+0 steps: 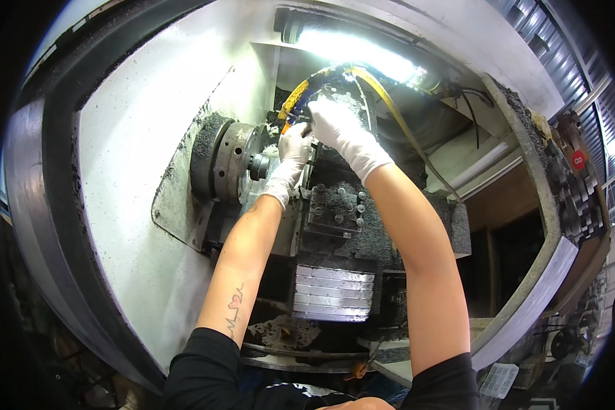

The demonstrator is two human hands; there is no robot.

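Note:
Both my hands wear white gloves and reach into a lathe enclosure. My left hand (294,147) is closed, its fingers bent at the far side of the chuck beside the tool turret; a dark piece shows at its fingertips, too small to name. Just right of it and farther in, my right hand (337,127) is closed against the turret (348,102), what it grips hidden under the glove. A yellow-orange hose (294,99) curves close by both hands. Left of them sits the round steel chuck (236,160) with a dark collar at its centre.
A bright tube lamp (359,55) hangs above. Below my hands, a bolted tool block (338,208) lies under dark metal chips, with ribbed metal covers (333,292) nearer me. Another yellow hose (396,113) runs to the right. Round tool parts (581,195) line the right wall outside.

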